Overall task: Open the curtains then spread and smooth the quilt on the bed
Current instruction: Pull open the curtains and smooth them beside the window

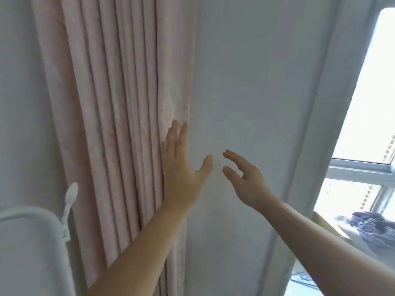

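A pink curtain [111, 107] hangs gathered in tight vertical folds at the left, against a white wall. My left hand [181, 165] is flat, with straight fingers lying on the curtain's right edge. My right hand [245, 178] hovers just to the right in front of the bare wall [252, 82], fingers relaxed and holding nothing. The bed and quilt are mostly out of view; only a bit of blue striped fabric [372, 227] shows at the lower right.
A bright window [372, 116] with a white frame fills the right edge, with a sill below it. A white rounded object with a white clip or handle [69, 201] stands at the lower left beside the curtain.
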The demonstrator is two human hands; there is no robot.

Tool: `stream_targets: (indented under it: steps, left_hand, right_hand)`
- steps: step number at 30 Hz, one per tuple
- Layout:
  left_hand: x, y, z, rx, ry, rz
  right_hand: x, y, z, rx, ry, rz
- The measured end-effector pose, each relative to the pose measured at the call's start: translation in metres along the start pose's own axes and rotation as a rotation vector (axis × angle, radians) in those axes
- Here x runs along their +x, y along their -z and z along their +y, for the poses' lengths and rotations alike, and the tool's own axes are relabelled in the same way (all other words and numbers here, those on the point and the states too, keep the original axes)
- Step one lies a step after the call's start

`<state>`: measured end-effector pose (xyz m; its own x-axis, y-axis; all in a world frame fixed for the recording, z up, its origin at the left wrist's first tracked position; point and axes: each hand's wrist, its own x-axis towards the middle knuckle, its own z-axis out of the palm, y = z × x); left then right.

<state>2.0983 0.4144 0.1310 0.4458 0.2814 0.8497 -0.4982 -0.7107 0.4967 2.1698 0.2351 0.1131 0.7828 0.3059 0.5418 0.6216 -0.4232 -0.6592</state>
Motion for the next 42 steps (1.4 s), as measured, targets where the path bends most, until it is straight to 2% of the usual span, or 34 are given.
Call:
stream_targets:
  steps: [3, 9, 16, 21, 26, 31, 35, 42]
  left_hand:
    - [-0.030, -0.050, 0.033, -0.169, 0.049, -0.186]
    - [-0.075, -0.162, 0.125, -0.336, 0.080, -0.439]
    - [-0.139, -0.289, 0.260, -0.469, 0.061, -0.757]
    - [-0.197, -0.394, 0.384, -0.568, -0.016, -0.926]
    - [-0.249, -0.473, 0.469, -0.662, 0.009, -1.062]
    - [-0.283, -0.561, 0.538, -0.756, -0.056, -1.171]
    - [-0.294, -0.651, 0.574, -0.851, -0.076, -1.229]
    - [-0.278, -0.783, 0.611, -1.049, 0.006, -1.270]
  right_hand:
    - [-0.041, 0.066, 0.023, -0.117, -0.091, 0.100]
    - [-0.125, 0.199, 0.054, -0.393, -0.230, 0.234]
    - [-0.229, 0.345, 0.112, -0.477, -0.467, 0.363]
    - [-0.318, 0.471, 0.166, -0.474, -0.610, 0.577]
    - [-0.379, 0.550, 0.205, -0.471, -0.735, 0.725]
    - [-0.416, 0.625, 0.250, -0.490, -0.846, 0.848]
    - [-0.423, 0.665, 0.295, -0.490, -0.905, 0.964]
    - [-0.394, 0.733, 0.358, -0.580, -0.982, 1.137]
